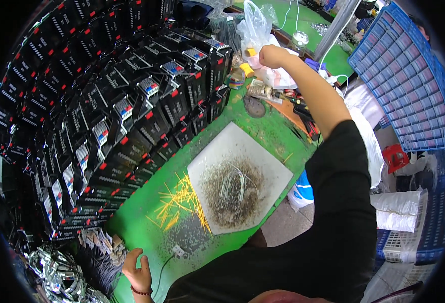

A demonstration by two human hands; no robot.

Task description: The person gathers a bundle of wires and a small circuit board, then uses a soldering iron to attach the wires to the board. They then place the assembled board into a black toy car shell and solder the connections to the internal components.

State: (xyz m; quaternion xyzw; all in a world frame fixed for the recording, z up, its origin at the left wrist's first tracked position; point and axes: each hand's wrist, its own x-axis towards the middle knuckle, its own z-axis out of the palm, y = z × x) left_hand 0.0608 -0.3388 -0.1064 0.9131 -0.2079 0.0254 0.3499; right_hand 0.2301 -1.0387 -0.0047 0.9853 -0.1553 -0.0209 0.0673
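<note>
My right hand (pixel 273 56) is stretched far forward with its fingers curled into a fist; what it holds, if anything, is hidden. It is beside a yellow piece (pixel 251 52), a white plastic bag (pixel 255 31) and a yellow spool (pixel 246 70). At the lower left, my left hand (pixel 138 272) is empty, with thumb and forefinger apart. Close to it lies a bundle of dark wires (pixel 101 270) with brownish ends. A grey-white board (pixel 275 174), dirty in the middle, carries a loose bunch of thin pale wires (pixel 232 184). Thin yellow strips (pixel 174 204) are scattered beside the board.
Stacked black plastic cases (pixel 147 123) with red parts wall off the left of the green table (pixel 142 214). Shiny silvery parts (pixel 56 272) are heaped at lower left. Tools (pixel 303 113) lie along the right edge. Blue crates (pixel 404 76) stand at right.
</note>
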